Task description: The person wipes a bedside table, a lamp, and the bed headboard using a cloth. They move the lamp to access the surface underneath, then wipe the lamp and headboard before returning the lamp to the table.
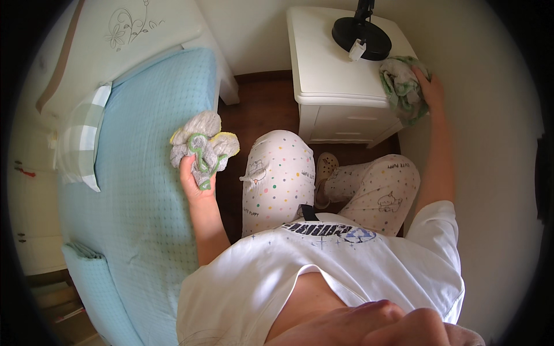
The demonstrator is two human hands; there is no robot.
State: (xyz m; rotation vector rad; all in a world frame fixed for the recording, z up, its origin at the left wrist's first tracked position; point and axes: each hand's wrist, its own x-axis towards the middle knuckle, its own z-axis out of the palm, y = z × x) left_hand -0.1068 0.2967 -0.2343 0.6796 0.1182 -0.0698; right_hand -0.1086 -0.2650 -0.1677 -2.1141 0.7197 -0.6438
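Observation:
Bunched in my left hand point(197, 181) are grey cloths point(203, 138) with green and yellow edging, held up beside the bed. My right hand point(430, 88) is at the far right corner of a white nightstand point(333, 82), on a crumpled grey cloth with green edging point(400, 84). Part of that cloth lies on the top and part hangs over the front edge. My right fingers are partly hidden by its folds. Close by on the nightstand stands the round black base point(361, 36) of a lamp or stand, with a white plug-like piece point(357, 49) on it.
To the left is a bed with a light blue cover point(147, 129), a checked pillow point(82, 138) and a folded blue blanket point(95, 277). A white wall point(480, 151) stands close on the right. Dark wooden floor point(259, 101) shows between bed and nightstand.

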